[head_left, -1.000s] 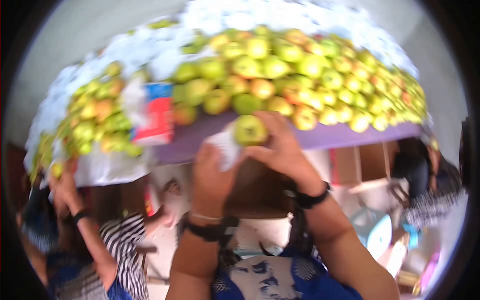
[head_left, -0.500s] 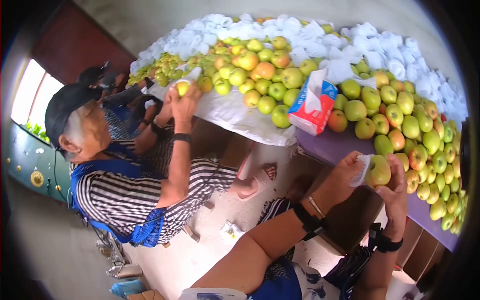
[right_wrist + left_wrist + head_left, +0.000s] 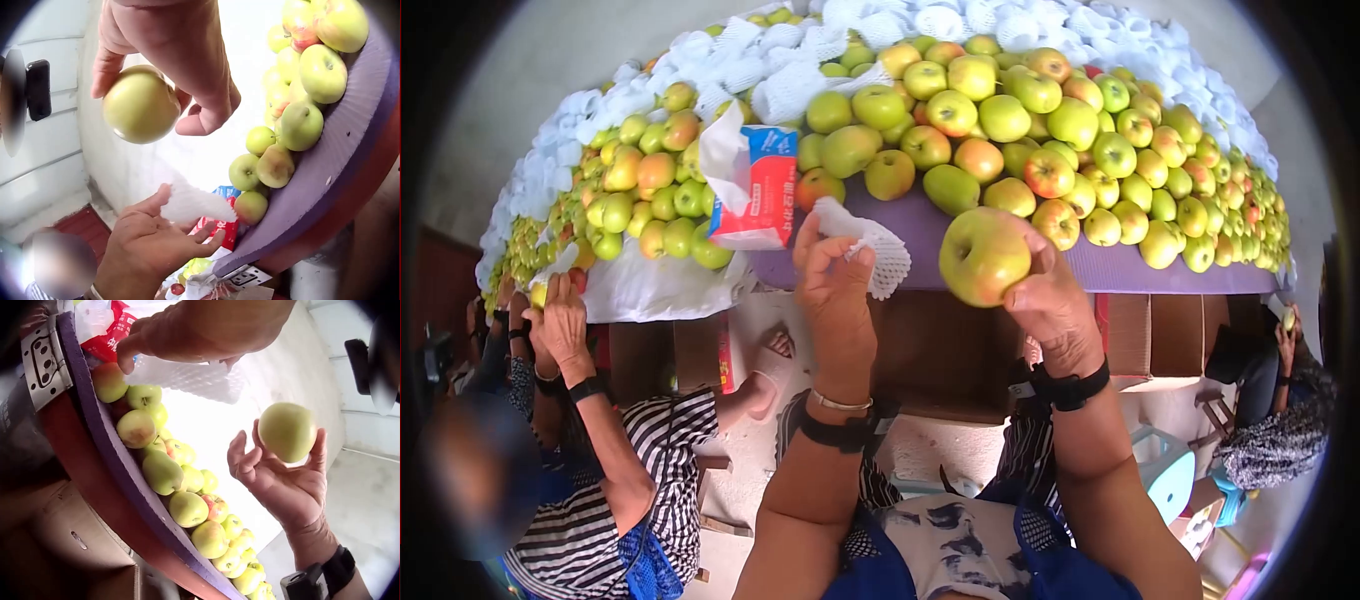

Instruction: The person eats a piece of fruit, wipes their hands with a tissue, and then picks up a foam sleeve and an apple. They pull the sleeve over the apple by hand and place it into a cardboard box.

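Observation:
A white foam net sleeve (image 3: 885, 258) is pinched in my left hand (image 3: 840, 315), between thumb and fingers, its free end pointing right. My right hand (image 3: 1062, 318) grips a yellow-green apple (image 3: 983, 258) with thumb and fingers around its side. The two hands are held apart in front of the table edge, and the apple is outside the sleeve. In the left wrist view the apple (image 3: 287, 432) sits up in the fingertips of the right hand (image 3: 284, 494). The right wrist view shows the net sleeve (image 3: 195, 205) hanging slack from the left hand (image 3: 147, 240).
Heaped apples (image 3: 1005, 118) cover the purple-padded table (image 3: 1145, 272), with a bank of white foam nets (image 3: 990, 18) behind them. A red and blue tissue pack (image 3: 768, 185) lies at left. Below stands an open cardboard box (image 3: 940, 350). Another person (image 3: 605, 480) sits at left.
The head view swung left, then back to the table. My hands, close together around the apple and sleeve before, have moved apart, the apple going right with the right hand.

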